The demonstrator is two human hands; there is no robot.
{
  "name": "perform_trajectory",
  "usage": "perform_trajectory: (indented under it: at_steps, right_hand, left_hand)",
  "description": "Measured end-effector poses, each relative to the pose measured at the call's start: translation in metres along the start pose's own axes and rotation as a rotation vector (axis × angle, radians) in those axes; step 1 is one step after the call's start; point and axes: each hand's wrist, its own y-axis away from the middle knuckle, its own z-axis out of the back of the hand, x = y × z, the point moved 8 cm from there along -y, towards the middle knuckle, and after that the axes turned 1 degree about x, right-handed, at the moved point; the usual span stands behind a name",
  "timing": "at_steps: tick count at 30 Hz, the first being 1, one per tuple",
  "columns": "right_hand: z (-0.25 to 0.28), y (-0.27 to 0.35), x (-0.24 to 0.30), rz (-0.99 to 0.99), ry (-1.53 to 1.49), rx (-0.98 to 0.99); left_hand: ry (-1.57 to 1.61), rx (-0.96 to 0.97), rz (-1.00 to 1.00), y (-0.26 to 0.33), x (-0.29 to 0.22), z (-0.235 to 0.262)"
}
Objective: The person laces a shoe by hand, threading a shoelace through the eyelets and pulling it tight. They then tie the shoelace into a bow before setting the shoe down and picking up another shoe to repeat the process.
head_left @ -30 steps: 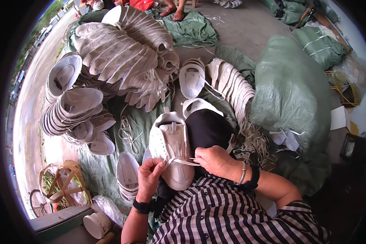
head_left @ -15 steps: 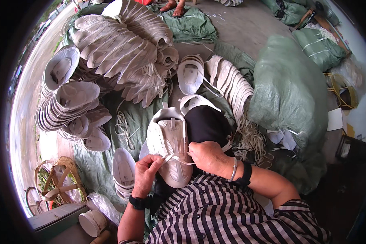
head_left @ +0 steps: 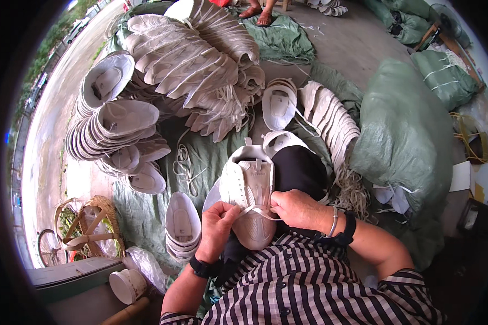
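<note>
A whitish sports shoe upper (head_left: 247, 181) rests on my lap, its toe end toward me and its opening away. A flat white shoelace (head_left: 259, 210) runs across it at the lowest eyelets. My left hand (head_left: 217, 226) is closed in a pinch on the lace at the upper's left edge. On the opposite edge, my right hand (head_left: 299, 210) pinches the lace too, its fingertips partly hidden. Beside the upper, a black cloth (head_left: 300, 172) covers my leg, and another white upper (head_left: 283, 141) lies just beyond it.
Large piles of nested uppers (head_left: 184, 59) stand ahead, with more stacks (head_left: 111, 127) to the left and a short one (head_left: 181, 225) near my left arm. Loose laces (head_left: 352, 192) hang at right by a bulging green sack (head_left: 406, 127). Another person's feet (head_left: 264, 19) show far ahead.
The whole view has swung, so everything sits farther right in the picture. Both hands keep their pinch on the lace, which now lies a little flatter across the upper.
</note>
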Motion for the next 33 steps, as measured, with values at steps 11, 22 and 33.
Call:
perform_trajectory:
  at_steps: [11, 22, 33]
  right_hand:
    - [0.028, 0.020, 0.050, 0.376, 0.631, -0.375]
    - [0.012, 0.004, 0.034, 0.589, 0.652, -0.283]
    - [-0.006, -0.013, 0.018, 0.741, 0.524, -0.359]
  left_hand:
    - [-1.396, 0.183, -0.806, 0.012, -0.104, -0.062]
    - [-1.944, 0.826, -0.968, 0.001, -0.090, -0.106]
    - [-1.810, 0.636, -0.524, -0.037, -0.035, -0.058]
